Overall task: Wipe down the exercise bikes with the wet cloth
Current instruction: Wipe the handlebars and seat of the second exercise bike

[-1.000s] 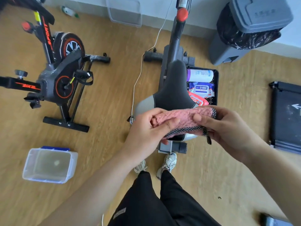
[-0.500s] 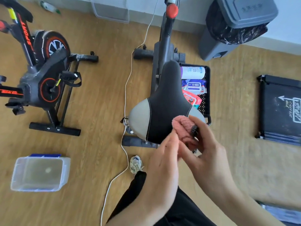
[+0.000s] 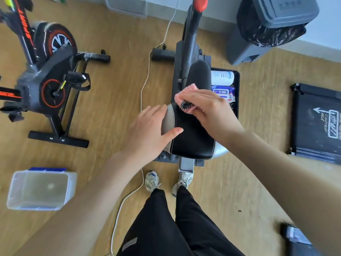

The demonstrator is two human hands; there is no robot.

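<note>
Exercise room. Wood-look floor [image 3: 114, 100]; black-and-orange exercise bike [image 3: 46, 76]; second bike [image 3: 191, 43] with black saddle [image 3: 193, 141]; flat black deck [image 3: 313, 137] with printed arrow [image 3: 317, 110], probably a walking pad; grey lined bin [image 3: 267, 28] against the wall [image 3: 329, 24]; clear plastic tub [image 3: 40, 189].

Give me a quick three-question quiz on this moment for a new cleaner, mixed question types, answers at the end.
1. True or false: the left hand holds the pink cloth.
2. Where is the cloth being pressed? A) on the bike's saddle; B) on the other bike's pedal; C) on the grey bin's lid.
3. Fill in: the clear plastic tub stands on the floor to the person's ____.

Key: 1 false, the right hand holds it while the left hand rests flat on the saddle's edge. 2 A. 3 left.
</note>
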